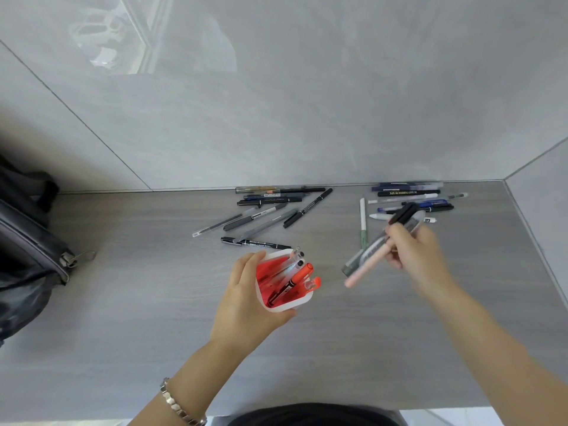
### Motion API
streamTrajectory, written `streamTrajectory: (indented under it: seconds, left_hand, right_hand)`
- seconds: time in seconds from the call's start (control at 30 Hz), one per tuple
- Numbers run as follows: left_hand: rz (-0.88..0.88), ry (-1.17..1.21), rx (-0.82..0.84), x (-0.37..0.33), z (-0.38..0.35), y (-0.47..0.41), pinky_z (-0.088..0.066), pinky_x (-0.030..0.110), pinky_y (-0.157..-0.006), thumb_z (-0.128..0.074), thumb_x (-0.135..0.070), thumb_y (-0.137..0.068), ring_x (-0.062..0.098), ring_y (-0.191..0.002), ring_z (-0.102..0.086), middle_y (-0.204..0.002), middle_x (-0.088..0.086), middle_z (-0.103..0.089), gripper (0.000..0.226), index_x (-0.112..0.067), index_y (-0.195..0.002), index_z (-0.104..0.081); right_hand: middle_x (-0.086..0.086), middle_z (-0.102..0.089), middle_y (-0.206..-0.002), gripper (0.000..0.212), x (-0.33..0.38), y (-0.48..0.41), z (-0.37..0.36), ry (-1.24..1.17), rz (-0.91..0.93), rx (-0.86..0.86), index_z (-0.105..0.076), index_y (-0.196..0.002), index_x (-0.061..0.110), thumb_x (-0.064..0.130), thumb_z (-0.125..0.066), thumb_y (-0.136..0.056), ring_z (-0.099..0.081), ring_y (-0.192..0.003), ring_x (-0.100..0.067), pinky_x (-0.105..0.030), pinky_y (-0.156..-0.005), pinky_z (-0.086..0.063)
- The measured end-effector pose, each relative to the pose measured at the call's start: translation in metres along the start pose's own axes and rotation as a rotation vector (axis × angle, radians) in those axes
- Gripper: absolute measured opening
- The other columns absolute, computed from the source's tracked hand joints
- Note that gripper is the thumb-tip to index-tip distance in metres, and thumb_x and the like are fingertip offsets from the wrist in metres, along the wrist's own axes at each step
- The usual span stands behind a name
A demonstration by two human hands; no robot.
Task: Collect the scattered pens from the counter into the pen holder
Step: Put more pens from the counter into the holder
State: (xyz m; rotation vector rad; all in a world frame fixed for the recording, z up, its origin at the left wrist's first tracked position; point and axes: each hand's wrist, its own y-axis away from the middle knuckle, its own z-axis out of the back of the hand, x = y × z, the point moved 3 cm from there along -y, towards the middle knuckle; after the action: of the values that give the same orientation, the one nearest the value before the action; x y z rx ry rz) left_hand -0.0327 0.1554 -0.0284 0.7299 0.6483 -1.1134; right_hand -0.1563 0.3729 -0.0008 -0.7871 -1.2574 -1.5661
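Note:
My left hand (246,299) grips the white pen holder (278,306) with a red inside, which holds several pens, some with orange caps. To its right, my right hand (415,250) is closed around a bundle of pens (368,259) above the counter: a pink one, a grey one and a black one, tips pointing down-left toward the holder. One pile of grey and black pens (270,210) lies behind the holder near the wall. A second pile of blue, black and white pens (412,195) lies at the back right.
A dark bag (27,241) with a metal zipper pull sits at the left end of the grey wood-grain counter (123,302). A grey tiled wall (307,103) runs along the back, and a side wall closes the right end.

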Motion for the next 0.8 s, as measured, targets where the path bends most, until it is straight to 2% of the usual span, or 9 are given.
streamTrajectory:
  seconds: [0.1,0.17,0.27,0.37,0.43,0.53,0.63,0.7,0.8]
  left_hand:
    - [0.002,0.015,0.003,-0.003,-0.002,0.002,-0.023,-0.015,-0.074,-0.088,-0.023,-0.050,-0.019,-0.096,-0.041,-0.113,-0.028,-0.032,0.095,-0.021,-0.130,-0.037]
    - [-0.009,0.032,0.013,-0.004,-0.004,0.002,-0.022,-0.015,-0.076,-0.089,-0.021,-0.049,-0.026,-0.097,-0.038,-0.110,-0.034,-0.029,0.096,-0.020,-0.130,-0.037]
    - [-0.014,0.017,0.037,-0.003,-0.008,0.002,-0.024,-0.014,-0.078,-0.089,-0.023,-0.048,-0.006,-0.103,-0.043,-0.113,-0.025,-0.033,0.099,-0.020,-0.132,-0.035]
    - [-0.029,-0.001,0.046,-0.003,-0.010,0.002,-0.030,-0.009,-0.076,-0.088,-0.024,-0.050,-0.001,-0.104,-0.042,-0.119,-0.018,-0.032,0.100,-0.021,-0.133,-0.033]
    - [-0.041,-0.013,0.054,-0.005,-0.010,0.003,-0.032,0.000,-0.080,-0.088,-0.024,-0.051,-0.001,-0.105,-0.042,-0.119,-0.019,-0.031,0.100,-0.021,-0.134,-0.032]
    - [-0.058,-0.014,0.076,-0.011,-0.014,0.003,-0.032,-0.004,-0.078,-0.087,-0.023,-0.052,-0.002,-0.103,-0.042,-0.119,-0.020,-0.031,0.098,-0.022,-0.133,-0.033]
    - [-0.082,-0.021,0.116,-0.021,-0.023,-0.002,-0.027,-0.013,-0.075,-0.087,-0.025,-0.052,-0.011,-0.094,-0.045,-0.119,-0.020,-0.032,0.095,-0.021,-0.132,-0.035]
    - [-0.099,-0.026,0.136,-0.027,-0.027,-0.006,-0.027,-0.013,-0.074,-0.087,-0.028,-0.052,-0.010,-0.094,-0.045,-0.120,-0.020,-0.033,0.095,-0.020,-0.131,-0.037]
    - [-0.102,-0.031,0.133,-0.032,-0.031,-0.014,-0.023,-0.014,-0.075,-0.087,-0.025,-0.051,-0.004,-0.103,-0.042,-0.118,-0.021,-0.034,0.094,-0.021,-0.131,-0.037]
  right_hand:
    - [0.002,-0.052,-0.037,0.033,0.039,0.029,-0.017,-0.166,0.194,0.063,-0.045,-0.060,0.012,0.004,-0.043,-0.092,-0.042,-0.029,-0.006,-0.017,-0.033,-0.037]
    - [0.004,-0.057,-0.041,0.031,0.041,0.045,-0.039,-0.152,0.254,0.155,-0.048,-0.062,0.014,0.006,-0.047,-0.093,-0.048,-0.033,-0.006,-0.017,-0.038,-0.042]
    - [0.007,-0.058,-0.054,0.012,0.025,0.057,-0.070,0.149,0.343,0.257,-0.054,-0.077,0.019,0.013,-0.062,-0.084,-0.056,-0.051,-0.006,-0.020,-0.054,-0.047]
    - [0.011,-0.053,-0.065,0.045,0.007,0.061,-0.078,0.289,0.397,0.300,-0.041,-0.100,0.049,0.018,-0.066,-0.081,-0.054,-0.060,-0.011,-0.025,-0.062,-0.047]
    - [0.017,-0.054,-0.076,0.053,0.001,0.059,-0.073,0.265,0.422,0.275,-0.039,-0.103,0.058,0.017,-0.065,-0.082,-0.057,-0.074,-0.010,-0.015,-0.070,-0.046]
    - [0.012,-0.058,-0.092,0.028,-0.010,0.057,-0.067,0.393,0.538,0.204,-0.058,-0.110,0.034,0.026,-0.060,-0.083,-0.045,-0.095,0.007,0.002,-0.082,-0.034]
    - [0.002,-0.061,-0.117,0.040,-0.022,0.063,-0.066,0.560,0.641,0.207,-0.062,-0.114,0.012,0.039,-0.041,-0.092,-0.034,-0.110,-0.001,-0.003,-0.098,-0.026]
    - [0.004,-0.044,-0.141,0.055,-0.023,0.065,-0.061,0.617,0.705,0.282,-0.055,-0.125,0.010,0.047,-0.026,-0.095,-0.027,-0.125,-0.008,-0.013,-0.107,-0.021]
    - [0.011,-0.039,-0.141,0.053,-0.014,0.045,-0.034,0.478,0.691,0.321,-0.059,-0.121,0.015,0.048,-0.030,-0.093,-0.026,-0.131,0.003,-0.012,-0.109,-0.020]
